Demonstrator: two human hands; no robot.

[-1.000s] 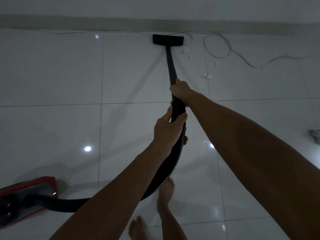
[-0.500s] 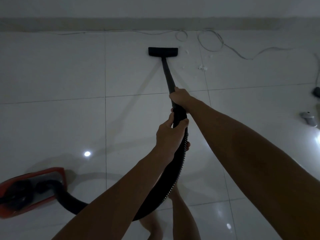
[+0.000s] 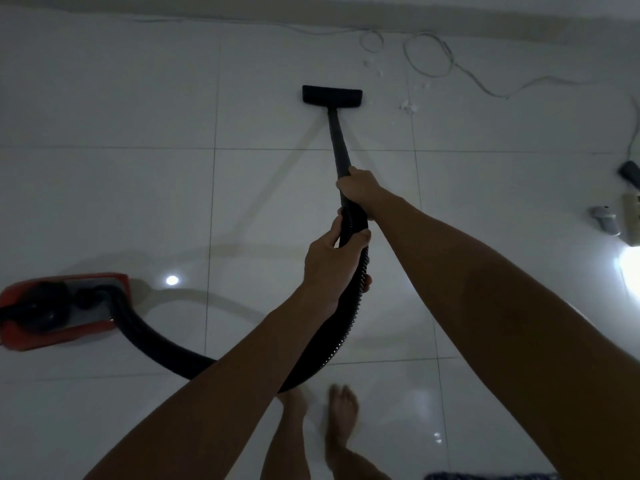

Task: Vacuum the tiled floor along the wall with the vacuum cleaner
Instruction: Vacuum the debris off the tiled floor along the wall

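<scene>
Both hands are on the vacuum, and it's a proper two-handed grip: the right hand (image 3: 356, 187) is wrapped round the black wand (image 3: 337, 143) up front to steer, while the left hand (image 3: 329, 261) curls round the ribbed hose (image 3: 349, 320) just behind it, likely taking the weight and keeping the hose off the feet. The floor head (image 3: 331, 95) sits flat on the white tiled floor (image 3: 138, 185) at twelve o'clock, short of the wall (image 3: 485, 26) rather than against it. Look to one o'clock: white bits of debris (image 3: 408, 106) lie just beside the head, not yet picked up, so that strip looks unfinished. A loose white cable (image 3: 429, 55) loops along the wall past them, and it could get sucked in if the head swings that way. The red vacuum body (image 3: 62, 310) waits at nine o'clock, its hose curving round under the forearms, slack enough for reach. Bare feet (image 3: 341, 405) at six o'clock.
</scene>
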